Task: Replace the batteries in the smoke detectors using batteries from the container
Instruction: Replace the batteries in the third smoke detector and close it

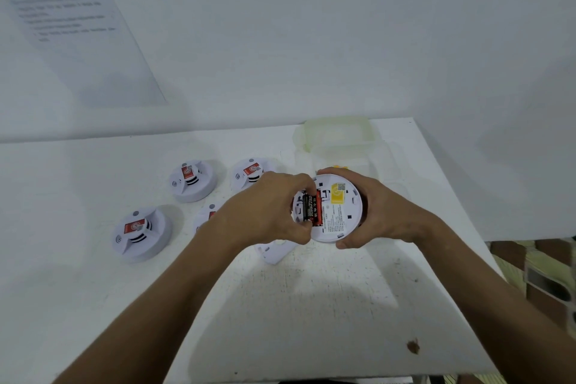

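Note:
A white smoke detector (338,212) is held above the table with its back facing up. My right hand (377,212) grips its right rim. In its open compartment lie a red battery and a black battery (310,207). My left hand (268,210) has thumb and fingers curled over the black battery at the compartment's left side. The detector's white back cover (276,249) lies on the table under my left hand. Behind the detector stands the clear battery container (349,146), with something yellow showing inside.
Three more white smoke detectors (193,181) (249,173) (140,232) stand face up on the left, and a fourth (205,217) is half hidden by my left wrist. The white table (311,305) ends at the right edge. A printed sheet (62,19) hangs on the wall.

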